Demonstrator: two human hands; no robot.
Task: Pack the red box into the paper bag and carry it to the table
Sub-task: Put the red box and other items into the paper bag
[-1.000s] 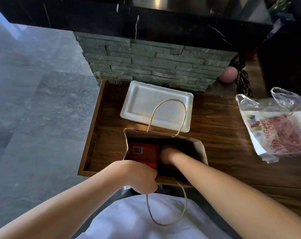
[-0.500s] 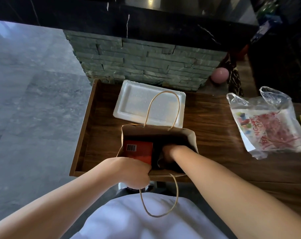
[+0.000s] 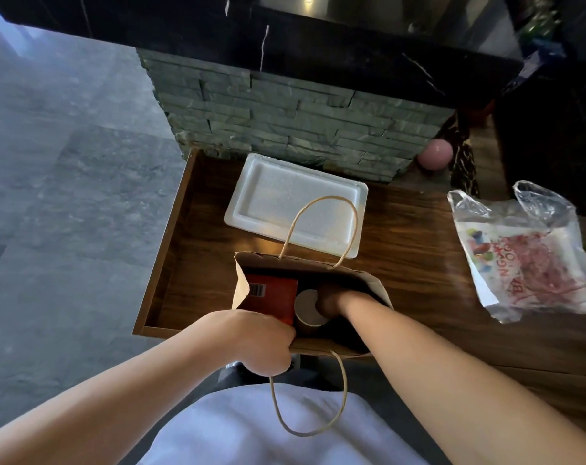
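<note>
**Red box down in the bag, hands at the mouth**

While upright at the near edge of the wooden tray, paper bag gaping open, near rim pinched in left hand, fist closed on the paper. Red box standing inside against the left wall, barcode face up. Pale round-topped cup just beside it, touching or nearly so.

Right hand sunk into the bag beside the cup; fingers hidden in shadow, so spread or curled not readable, and no saying what they grip, if anything.

Handling, as judged: box looks like stiff, light card, unlikely to crush; bag thin and soft-walled, prone to folding or tearing at the rim. Better taken by both twisted-paper handles, far one arched over the white foam tray, near one hanging toward the body. Cup likely to tip if the bag swings.

Printed plastic bag lying well apart to the right.
</note>
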